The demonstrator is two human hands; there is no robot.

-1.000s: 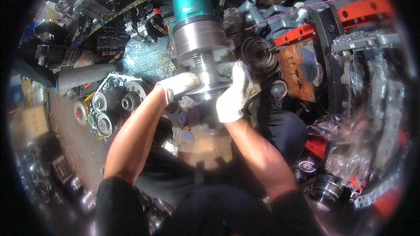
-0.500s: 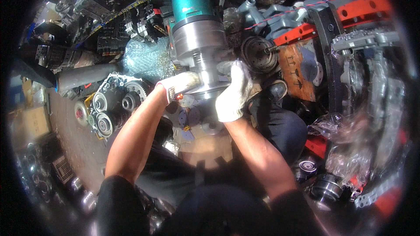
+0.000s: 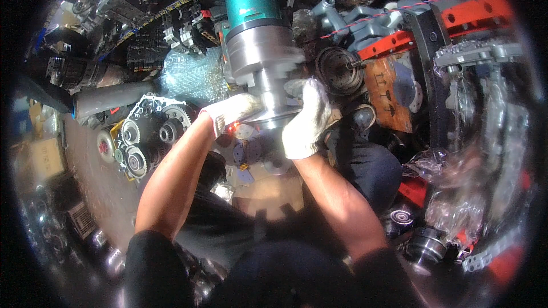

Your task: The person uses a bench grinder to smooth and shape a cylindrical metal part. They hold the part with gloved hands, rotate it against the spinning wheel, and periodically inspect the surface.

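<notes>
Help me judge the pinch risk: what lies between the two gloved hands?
In the head view, a shiny metal shaft lies between the left hand and the right hand, with a round metal plate at its lower end.

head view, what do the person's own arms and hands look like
The left hand and right hand wear white fabric gloves, the left cuff showing a thin reddish edge. The forearms are bare, and the dark sleeves end near the elbows.
</notes>
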